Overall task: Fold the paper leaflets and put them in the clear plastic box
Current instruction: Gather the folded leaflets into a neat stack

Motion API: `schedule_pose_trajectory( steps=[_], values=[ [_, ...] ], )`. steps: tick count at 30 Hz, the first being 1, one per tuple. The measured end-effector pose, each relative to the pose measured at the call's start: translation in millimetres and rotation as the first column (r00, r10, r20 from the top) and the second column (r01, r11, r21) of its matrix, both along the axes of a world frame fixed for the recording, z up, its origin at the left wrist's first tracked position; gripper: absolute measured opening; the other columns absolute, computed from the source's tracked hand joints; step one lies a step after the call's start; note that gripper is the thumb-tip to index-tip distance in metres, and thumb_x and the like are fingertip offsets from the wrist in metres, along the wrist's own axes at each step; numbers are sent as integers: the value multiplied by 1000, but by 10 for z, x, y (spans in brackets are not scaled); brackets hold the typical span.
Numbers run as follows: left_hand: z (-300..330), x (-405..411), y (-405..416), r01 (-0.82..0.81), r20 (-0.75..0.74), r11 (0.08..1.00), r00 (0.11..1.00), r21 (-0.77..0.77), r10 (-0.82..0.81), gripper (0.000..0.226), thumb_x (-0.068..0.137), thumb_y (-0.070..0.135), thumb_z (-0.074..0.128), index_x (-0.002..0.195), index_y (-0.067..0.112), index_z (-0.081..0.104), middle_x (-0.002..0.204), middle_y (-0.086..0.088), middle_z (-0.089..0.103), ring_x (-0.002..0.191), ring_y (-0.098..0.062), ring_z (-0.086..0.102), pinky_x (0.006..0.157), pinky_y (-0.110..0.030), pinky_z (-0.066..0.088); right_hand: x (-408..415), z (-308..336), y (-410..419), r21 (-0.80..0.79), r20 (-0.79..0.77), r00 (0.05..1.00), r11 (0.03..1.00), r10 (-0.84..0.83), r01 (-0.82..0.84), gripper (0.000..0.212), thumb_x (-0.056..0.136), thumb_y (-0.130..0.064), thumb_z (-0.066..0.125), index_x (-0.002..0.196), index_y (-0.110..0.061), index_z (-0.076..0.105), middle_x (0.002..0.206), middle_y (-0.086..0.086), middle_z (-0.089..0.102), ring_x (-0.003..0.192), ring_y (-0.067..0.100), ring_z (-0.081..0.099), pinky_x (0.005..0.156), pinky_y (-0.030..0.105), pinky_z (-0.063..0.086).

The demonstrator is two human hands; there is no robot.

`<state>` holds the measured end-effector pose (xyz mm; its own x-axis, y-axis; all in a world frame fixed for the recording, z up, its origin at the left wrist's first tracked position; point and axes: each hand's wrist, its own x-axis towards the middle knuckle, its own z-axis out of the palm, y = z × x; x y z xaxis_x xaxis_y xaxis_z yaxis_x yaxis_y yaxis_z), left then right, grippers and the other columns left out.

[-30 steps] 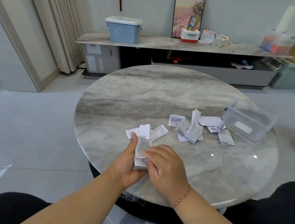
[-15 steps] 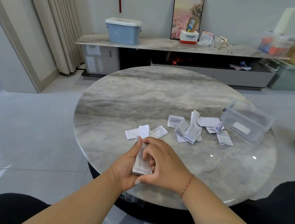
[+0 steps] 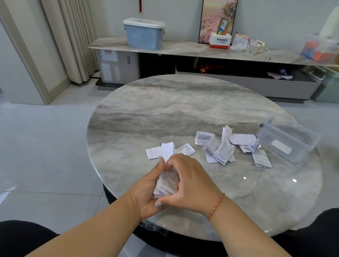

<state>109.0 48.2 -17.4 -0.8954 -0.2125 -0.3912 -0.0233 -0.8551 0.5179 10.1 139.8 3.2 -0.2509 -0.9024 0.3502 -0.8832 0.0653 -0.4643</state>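
Note:
A folded printed leaflet (image 3: 167,182) sits between both hands above the near edge of the round marble table (image 3: 186,113). My left hand (image 3: 147,189) cups it from the left, thumb up beside it. My right hand (image 3: 192,183) curls over it from the right, thumb under its lower edge. Loose leaflets (image 3: 163,151) lie just beyond my hands. A larger scatter of leaflets (image 3: 221,148) lies to the right. The clear plastic box (image 3: 287,140) stands open at the table's right side; its inside looks bare apart from a white label.
A long marble sideboard (image 3: 191,49) runs along the far wall with a blue bin (image 3: 143,34), a framed picture and small boxes on it. A curtain hangs at the left. My dark-clothed knees flank the table's near edge.
My right hand has moved from pinching the leaflet's top to closing over it with the thumb underneath. The leaflet looks more compact and is pressed between both hands.

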Motion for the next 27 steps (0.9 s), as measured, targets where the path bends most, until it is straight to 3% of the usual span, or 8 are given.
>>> schedule_pose_trajectory(
  steps=[4,9,12,14,20,22,24,27],
  values=[
    [7,-3,0,-19,6,1000,1000,20,19,49,80,49,57,98,6,73,94,-14,67,86,-26,66,76,-35,56,-13,-39,11,25,-55,998,1000,-17,18,109,41,-69,77,132,-18,44,123,-7,52,112,9,48,98,23,33],
    [-1,-3,-24,-21,4,998,1000,53,21,51,81,51,55,98,6,73,95,-13,64,90,-25,60,78,-34,54,-39,-86,-18,-45,-72,997,999,-29,25,100,40,-80,63,117,-16,54,110,-5,53,101,11,50,90,29,45],
    [13,-4,-19,-18,10,999,1000,47,18,52,80,52,56,96,5,73,88,-13,62,78,-22,58,69,-30,54,-39,-108,11,-129,-55,997,991,-46,38,101,42,-78,65,123,-20,49,121,-4,50,111,8,45,96,24,39],
    [19,-5,-49,-34,21,998,999,60,33,55,78,54,58,100,5,71,87,-12,60,73,-20,56,69,-30,52,-39,-141,26,-237,-93,995,972,-26,4,87,52,-72,69,120,-21,54,119,-4,55,111,9,49,96,23,37],
    [0,54,-127,-15,10,993,1000,120,14,63,84,54,56,122,4,61,106,-11,61,100,-23,59,103,-33,36,-32,-409,-46,-301,-230,967,937,111,-179,45,77,-51,66,103,-15,71,108,-3,68,103,14,61,90,28,43],
    [-34,65,-155,-40,34,993,999,114,37,60,84,45,59,126,2,57,103,-12,60,100,-24,55,106,-35,35,16,-403,-59,-284,-163,977,941,139,-182,41,79,-48,65,102,-16,70,106,-4,68,101,13,61,91,25,41],
    [-38,63,-179,-88,69,991,994,96,82,48,84,36,60,117,2,58,91,-12,60,84,-22,57,86,-32,50,49,-354,-79,-282,83,990,956,110,-83,28,80,-40,64,94,-17,70,95,-5,68,92,10,61,85,21,42],
    [-68,62,-253,-187,100,977,979,101,177,28,88,32,56,105,10,55,75,-10,57,57,-17,52,55,-27,49,-113,-312,-285,-171,340,884,904,-319,392,23,78,-40,58,79,-18,65,80,-8,61,82,9,56,73,24,42]
  ],
)
